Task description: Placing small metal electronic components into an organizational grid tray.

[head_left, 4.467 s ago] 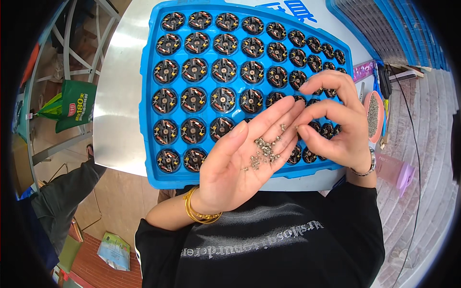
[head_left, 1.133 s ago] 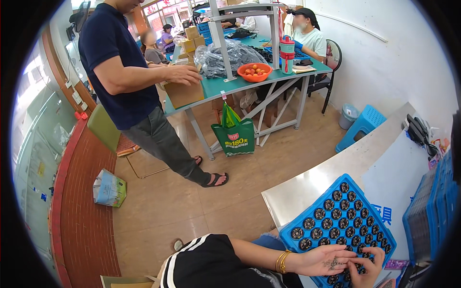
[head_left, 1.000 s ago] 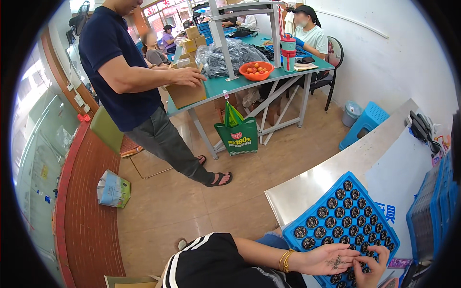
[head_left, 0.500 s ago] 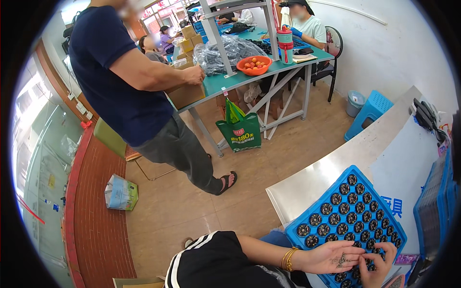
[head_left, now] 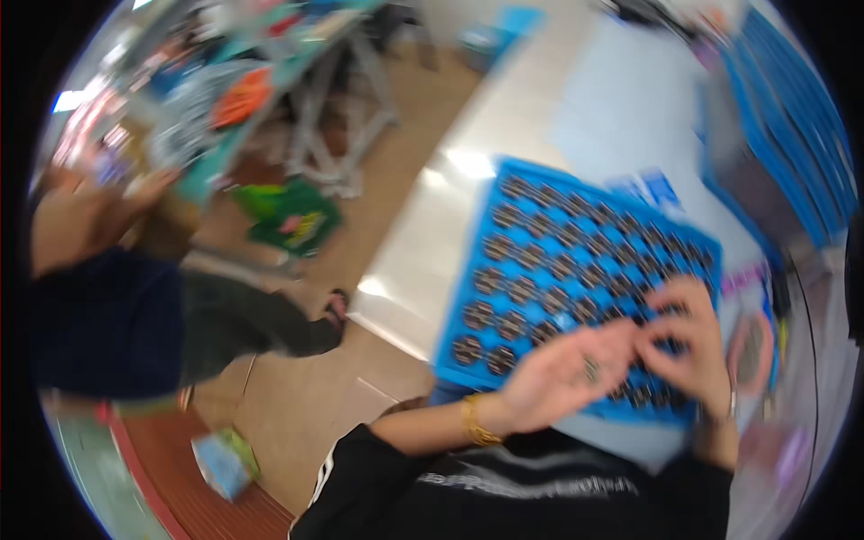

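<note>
My left hand (head_left: 569, 371) is palm up with fingers stretched out, holding a small cluster of tiny dark metal-looking pieces (head_left: 590, 369) on its palm. It hovers over the near part of a blue tray (head_left: 441, 355). Close against its fingertips, my right hand (head_left: 691, 337) curls with thumb and fingers drawn together; blur hides any small piece between them. Rows of round black parts with metallic detail (head_left: 489, 281) sit in the tray's pockets. Both hands cover some of the near right pockets.
The tray lies on a pale metal-edged worktable (head_left: 405, 288). Stacked blue trays (head_left: 765, 135) stand at its right, near a pink-rimmed oval object (head_left: 749, 355). To the left a person in dark clothes (head_left: 108, 315) stands by a green table (head_left: 202, 184); a green bag (head_left: 301, 219) hangs there.
My view has swung right and blurred, so the tray and both hands appear further left and higher. The left palm still carries the tiny pieces, with the right fingers close beside it.
</note>
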Action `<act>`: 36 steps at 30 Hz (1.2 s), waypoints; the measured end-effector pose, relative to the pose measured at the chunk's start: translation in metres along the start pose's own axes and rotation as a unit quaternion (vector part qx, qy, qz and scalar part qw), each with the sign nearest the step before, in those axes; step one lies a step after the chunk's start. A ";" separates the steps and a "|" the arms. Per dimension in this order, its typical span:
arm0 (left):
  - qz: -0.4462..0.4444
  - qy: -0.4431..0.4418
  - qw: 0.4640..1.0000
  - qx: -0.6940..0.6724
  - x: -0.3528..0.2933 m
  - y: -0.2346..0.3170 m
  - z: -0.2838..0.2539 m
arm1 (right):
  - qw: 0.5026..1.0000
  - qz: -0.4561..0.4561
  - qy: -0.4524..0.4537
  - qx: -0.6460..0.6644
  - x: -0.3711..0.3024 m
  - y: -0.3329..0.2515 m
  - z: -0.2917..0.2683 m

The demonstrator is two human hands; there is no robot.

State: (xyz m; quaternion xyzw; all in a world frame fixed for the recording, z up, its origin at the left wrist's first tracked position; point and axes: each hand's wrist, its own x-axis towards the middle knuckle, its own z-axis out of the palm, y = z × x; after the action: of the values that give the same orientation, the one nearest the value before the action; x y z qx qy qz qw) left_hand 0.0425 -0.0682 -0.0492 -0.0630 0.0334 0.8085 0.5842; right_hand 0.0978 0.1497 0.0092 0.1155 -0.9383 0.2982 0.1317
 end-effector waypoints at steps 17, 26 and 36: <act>-0.010 -0.047 0.995 0.090 0.003 -0.003 0.007 | 0.996 0.048 0.004 -0.076 -0.017 0.061 -0.007; -0.015 -0.029 0.994 0.108 0.008 -0.001 0.013 | 0.992 0.025 0.010 -0.120 -0.015 0.057 -0.007; 0.044 -0.024 0.999 0.021 -0.003 -0.003 0.003 | 0.977 -0.045 0.019 -0.207 -0.003 0.026 -0.009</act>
State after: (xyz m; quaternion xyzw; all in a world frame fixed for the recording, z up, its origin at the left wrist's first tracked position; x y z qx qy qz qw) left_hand 0.0458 -0.0697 -0.0457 -0.0297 0.0392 0.8336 0.5502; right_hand 0.0947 0.1760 0.0019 0.1220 -0.9708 0.0933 0.1842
